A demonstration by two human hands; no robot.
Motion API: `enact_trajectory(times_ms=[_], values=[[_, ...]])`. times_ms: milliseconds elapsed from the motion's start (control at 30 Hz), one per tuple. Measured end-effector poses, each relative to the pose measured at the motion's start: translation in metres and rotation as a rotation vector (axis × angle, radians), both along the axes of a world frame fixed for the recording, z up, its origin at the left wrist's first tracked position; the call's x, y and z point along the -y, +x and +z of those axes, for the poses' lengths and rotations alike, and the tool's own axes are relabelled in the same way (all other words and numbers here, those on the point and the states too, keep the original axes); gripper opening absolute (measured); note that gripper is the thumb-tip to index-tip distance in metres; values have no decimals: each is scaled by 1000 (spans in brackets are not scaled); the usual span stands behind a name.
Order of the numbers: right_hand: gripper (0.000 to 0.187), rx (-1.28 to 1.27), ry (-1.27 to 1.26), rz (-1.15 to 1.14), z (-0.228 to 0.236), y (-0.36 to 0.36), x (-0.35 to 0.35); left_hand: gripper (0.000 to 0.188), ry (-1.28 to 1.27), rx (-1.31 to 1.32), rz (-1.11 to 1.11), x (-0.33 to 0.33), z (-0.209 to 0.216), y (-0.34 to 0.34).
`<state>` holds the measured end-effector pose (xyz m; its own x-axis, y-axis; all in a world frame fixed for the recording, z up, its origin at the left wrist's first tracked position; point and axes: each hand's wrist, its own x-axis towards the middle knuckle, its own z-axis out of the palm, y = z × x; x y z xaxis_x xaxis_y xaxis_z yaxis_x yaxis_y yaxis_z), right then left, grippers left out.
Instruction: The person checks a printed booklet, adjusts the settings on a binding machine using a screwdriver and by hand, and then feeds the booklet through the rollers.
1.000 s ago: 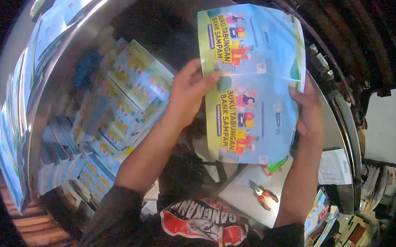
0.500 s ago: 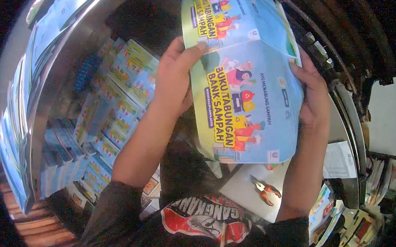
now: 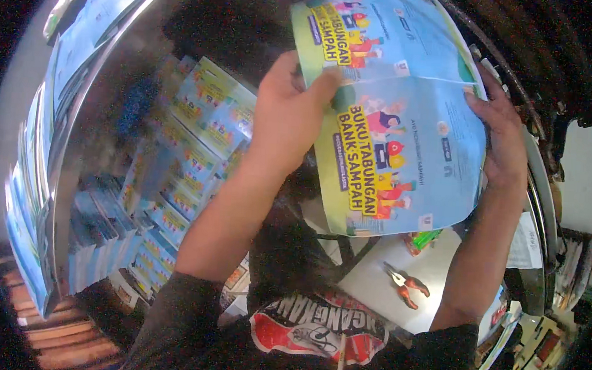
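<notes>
Both hands grip one printed sheet (image 3: pixel 405 137) held up close under the camera, and I read it from my left across. Far to the left, stacks of covers (image 3: pixel 175 185) of the same kind lie fanned over a dark surface, well below and apart from what I hold.

Next comes my left hand (image 3: pixel 289 121): it clamps the sheet's left edge, thumb on the printed face near the fold, the other fingers hidden behind the paper. The sheet spreads rightward from that grip. It is blue and green with yellow lettering and cartoon figures, and a crease crosses it about a third of the way down, so the upper panel tilts back from the lower one. Its long axis runs up and down in the picture, leaning slightly, with the crease across it.

My right hand (image 3: pixel 502 139) holds the opposite edge, fingertips curled onto the face at crease height, palm behind. Both hands sit almost level with the crease, one at each end of it, neither clearly nearer than the other.

Below the sheet, between my forearms, pliers (image 3: pixel 404 284) with red handles lie on a pale board (image 3: pixel 371 289), not touching the sheet.
</notes>
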<state>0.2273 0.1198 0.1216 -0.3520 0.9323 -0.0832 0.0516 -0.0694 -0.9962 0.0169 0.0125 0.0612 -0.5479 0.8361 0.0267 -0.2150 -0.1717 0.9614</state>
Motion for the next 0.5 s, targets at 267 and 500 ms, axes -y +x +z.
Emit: enact_trajectory(times_ms=[267,500], values=[[61,59,73,143,-2,0,-39,28,97,251,-65,-20,5,-3],[53,286,89,10,6,6,-11,29,48,363,-117,-25,-7,1]])
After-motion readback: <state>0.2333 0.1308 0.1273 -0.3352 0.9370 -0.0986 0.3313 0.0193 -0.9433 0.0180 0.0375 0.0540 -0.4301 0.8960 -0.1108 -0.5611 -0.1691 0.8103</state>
